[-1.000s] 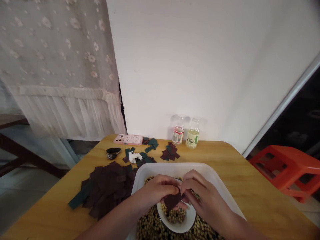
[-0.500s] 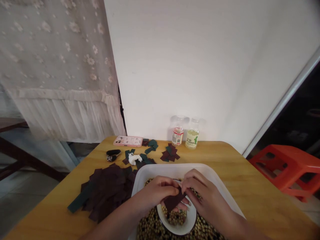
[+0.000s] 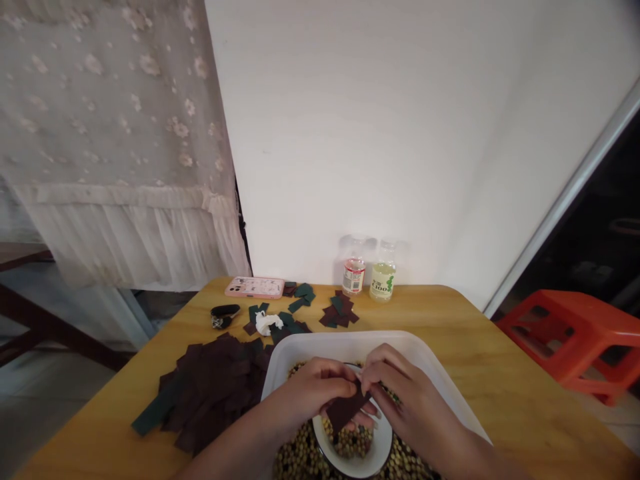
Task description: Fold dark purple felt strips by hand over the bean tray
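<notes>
Both of my hands are over a white bowl (image 3: 383,448) and pinch a dark maroon square piece (image 3: 346,410) of thin sheet material, its upper corner between the fingers. My left hand (image 3: 313,390) grips it from the left, and my right hand (image 3: 405,393) grips it from the right. The bowl holds pale soybeans (image 3: 347,440) with some darker beans and sits in a white plastic tray (image 3: 350,345) of mixed beans (image 3: 305,455). My hands hide the bowl's far side.
On the wooden table (image 3: 500,400) lies a large pile of maroon and green pieces (image 3: 210,393). Behind it are smaller piles (image 3: 339,312), a white tissue (image 3: 267,323), a black object (image 3: 224,315), a pink-cased phone (image 3: 255,287) and plastic bottles (image 3: 354,277). An orange stool (image 3: 565,343) stands right.
The maroon piece now tilts more steeply, rising toward the right. My hands have shifted only slightly, and the whole scene sits a little lower in the view.
</notes>
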Available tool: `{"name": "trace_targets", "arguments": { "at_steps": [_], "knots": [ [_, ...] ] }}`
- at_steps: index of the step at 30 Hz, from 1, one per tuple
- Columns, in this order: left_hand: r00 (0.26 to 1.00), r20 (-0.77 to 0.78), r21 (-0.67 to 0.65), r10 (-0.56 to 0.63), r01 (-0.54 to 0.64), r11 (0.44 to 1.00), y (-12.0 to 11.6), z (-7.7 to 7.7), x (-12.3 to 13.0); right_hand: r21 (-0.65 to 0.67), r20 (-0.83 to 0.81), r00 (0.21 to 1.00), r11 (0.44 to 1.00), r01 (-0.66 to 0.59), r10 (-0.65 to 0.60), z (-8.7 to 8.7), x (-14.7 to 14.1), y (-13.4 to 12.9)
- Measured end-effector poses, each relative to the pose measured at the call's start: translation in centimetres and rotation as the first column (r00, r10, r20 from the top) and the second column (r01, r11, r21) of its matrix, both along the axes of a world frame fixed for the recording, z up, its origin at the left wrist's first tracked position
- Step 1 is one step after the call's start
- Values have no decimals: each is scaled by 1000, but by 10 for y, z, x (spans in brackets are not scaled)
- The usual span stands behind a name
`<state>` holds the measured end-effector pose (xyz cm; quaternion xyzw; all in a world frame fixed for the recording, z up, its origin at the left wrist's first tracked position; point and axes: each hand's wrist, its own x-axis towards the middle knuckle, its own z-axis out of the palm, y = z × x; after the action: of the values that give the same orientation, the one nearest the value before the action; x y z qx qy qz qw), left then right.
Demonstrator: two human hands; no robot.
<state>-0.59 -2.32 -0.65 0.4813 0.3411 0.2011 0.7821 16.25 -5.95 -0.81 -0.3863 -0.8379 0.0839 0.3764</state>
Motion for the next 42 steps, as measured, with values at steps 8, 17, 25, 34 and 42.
{"name": "trace_targets", "arguments": {
  "at_steps": [8, 17, 25, 34, 42],
  "knots": [
    [1000, -12, -4, 6, -6, 1000, 0, 1, 0, -14, 2, 1000, 1000, 1, -1, -2, 1, 0],
    [1000, -14, -11, 16, -16, 1000, 0, 2, 1, -28, 3, 1000, 1000, -1, 2, -1, 2, -1],
    [1000, -12, 2, -3, 3, 1000, -1, 0, 0, -7, -2, 1000, 1000, 5, -5, 0, 1, 0],
    [1000, -26, 11, 3, -3, 1000, -1, 2, 1, 31, -6, 1000, 999, 12, -12, 0, 1, 0],
    [1000, -28, 6, 8, -8, 1000, -2, 3, 0, 20, 8, 1000, 1000, 20, -20, 0, 1, -1]
  ]
}}
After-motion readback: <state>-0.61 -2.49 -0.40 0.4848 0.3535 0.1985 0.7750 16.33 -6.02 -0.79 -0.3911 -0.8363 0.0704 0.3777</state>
